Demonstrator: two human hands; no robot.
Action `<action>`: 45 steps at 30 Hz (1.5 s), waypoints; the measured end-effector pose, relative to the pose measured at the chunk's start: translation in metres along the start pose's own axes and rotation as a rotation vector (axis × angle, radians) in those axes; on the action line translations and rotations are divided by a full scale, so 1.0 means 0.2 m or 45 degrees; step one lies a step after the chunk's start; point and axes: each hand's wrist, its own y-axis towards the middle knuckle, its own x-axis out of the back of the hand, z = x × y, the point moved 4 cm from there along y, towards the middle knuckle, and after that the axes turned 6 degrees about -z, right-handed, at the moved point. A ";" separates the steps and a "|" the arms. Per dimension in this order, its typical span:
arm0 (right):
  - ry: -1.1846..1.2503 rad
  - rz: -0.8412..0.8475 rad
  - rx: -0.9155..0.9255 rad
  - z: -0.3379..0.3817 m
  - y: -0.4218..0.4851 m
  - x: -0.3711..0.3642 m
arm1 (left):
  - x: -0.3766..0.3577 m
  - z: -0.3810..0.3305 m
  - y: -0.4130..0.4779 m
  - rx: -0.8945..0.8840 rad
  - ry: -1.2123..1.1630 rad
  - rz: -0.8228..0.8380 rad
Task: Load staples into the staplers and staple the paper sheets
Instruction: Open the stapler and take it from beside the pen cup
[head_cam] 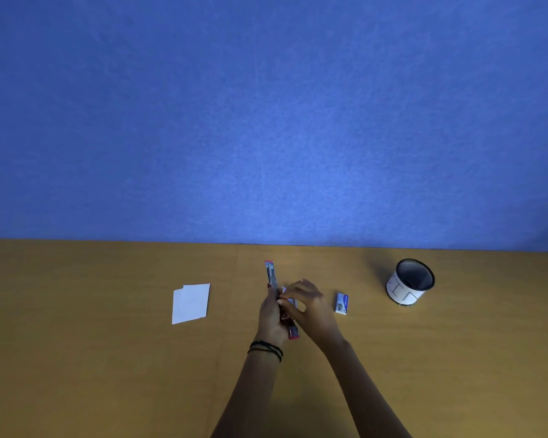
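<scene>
A red stapler (271,275) is swung open, its metal magazine pointing away from me and its red end near my wrist. My left hand (270,317) grips it from the left side. My right hand (307,306) hovers at the magazine with thumb and forefinger pinched together; whatever they hold is too small to make out. A small blue and white staple box (341,303) lies on the table just right of my right hand. Two white paper sheets (190,303) lie overlapped to the left.
A black mesh pen holder (410,283) with a white label stands at the back right. The wooden table (108,374) ends at a blue partition wall (266,121) behind the stapler.
</scene>
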 end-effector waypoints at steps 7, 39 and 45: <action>0.285 -0.310 -0.369 -0.03 0.02 0.03 | -0.02 -0.03 0.03 -0.122 -0.030 0.178; 1.972 -0.815 -1.660 -0.24 -0.11 -0.11 | -0.22 -0.08 -0.08 -1.633 2.167 0.268; 1.863 -0.765 -1.651 -0.29 -0.12 -0.10 | -0.23 -0.03 -0.06 -1.575 2.184 0.403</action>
